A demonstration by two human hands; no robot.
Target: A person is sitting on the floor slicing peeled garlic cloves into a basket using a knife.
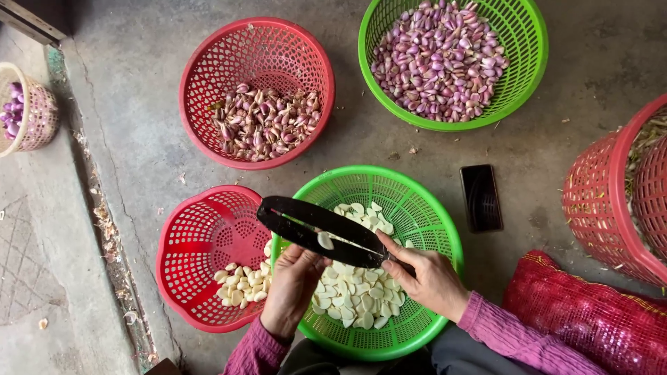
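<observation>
My right hand [431, 278] grips the handle end of a long black slicer blade [306, 223] held over a green basket [417, 208] of peeled white garlic cloves [354, 295]. My left hand [295, 281] presses a single peeled clove [324, 240] against the blade's underside with its fingertips. Both wrists wear pink sleeves. A small red basket [201, 243] with a few peeled cloves [243, 283] sits touching the green one on its left.
A red basket [208, 62] of unpeeled purple cloves lies behind, and a green basket [528, 55] of more at the back right. A dark phone [481, 198] lies on the concrete floor. A tall red basket [597, 201] and red mesh sack [590, 312] stand right.
</observation>
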